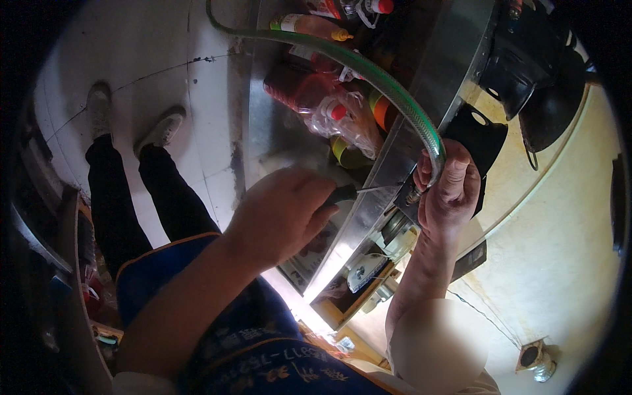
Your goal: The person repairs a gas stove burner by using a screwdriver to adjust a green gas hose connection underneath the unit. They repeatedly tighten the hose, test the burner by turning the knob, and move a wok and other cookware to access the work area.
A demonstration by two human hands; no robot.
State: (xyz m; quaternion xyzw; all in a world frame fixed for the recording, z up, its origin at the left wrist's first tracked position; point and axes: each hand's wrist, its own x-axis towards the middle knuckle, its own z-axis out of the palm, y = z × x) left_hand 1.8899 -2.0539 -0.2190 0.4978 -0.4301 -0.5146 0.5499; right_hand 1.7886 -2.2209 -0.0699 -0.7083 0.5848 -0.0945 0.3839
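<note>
My left hand is closed around the dark handle of a screwdriver. Its thin metal shaft reaches right, toward a small metal fitting beside my right hand. Whether the tip touches that fitting is too small to tell. My right hand grips a green, see-through braided hose near its end, thumb on the near side and fingers curled round it. From there the hose arcs up and left over the shelf. Behind my right hand is a black panel with an oval hole.
A metal shelf holds a yellow-capped bottle, a red jug and a clear plastic bag. A patterned bowl sits lower down. Dark pans hang by the wall. Pale floor tiles lie at left.
</note>
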